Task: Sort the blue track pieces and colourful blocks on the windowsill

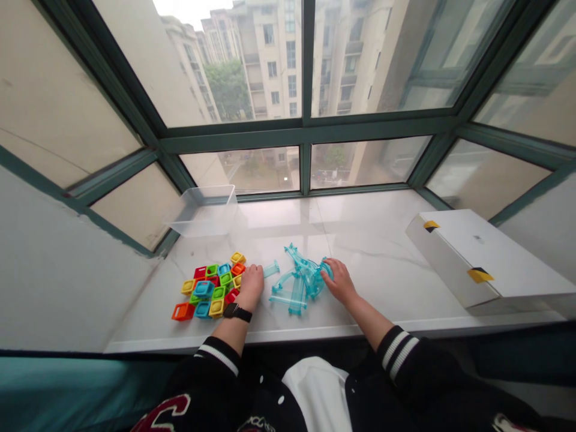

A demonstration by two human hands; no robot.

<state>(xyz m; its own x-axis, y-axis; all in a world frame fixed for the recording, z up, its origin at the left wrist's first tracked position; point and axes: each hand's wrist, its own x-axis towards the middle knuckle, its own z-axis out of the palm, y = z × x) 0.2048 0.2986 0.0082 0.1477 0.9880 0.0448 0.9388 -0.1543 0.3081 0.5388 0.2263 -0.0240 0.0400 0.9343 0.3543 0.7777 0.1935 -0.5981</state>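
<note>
My left hand (252, 284), with a dark watch (237, 312) on its wrist, is closed at the right edge of a group of coloured square blocks (218, 293). A short clear blue plastic track piece (272, 269) sticks out from its fingertips. To the right lies a loose heap of clear blue track pieces (297, 290), straight and curved. My right hand (341, 281) has its thumb and fingers around a curved blue track piece (324, 268) at the right side of this heap. The undersides of both hands' fingers are hidden.
A clear plastic bin (204, 219) stands at the back left of the white marble sill (373, 240). On the right sits a white box (490, 255) with black and yellow tape tabs. Green-framed windows (306, 129) enclose the sill.
</note>
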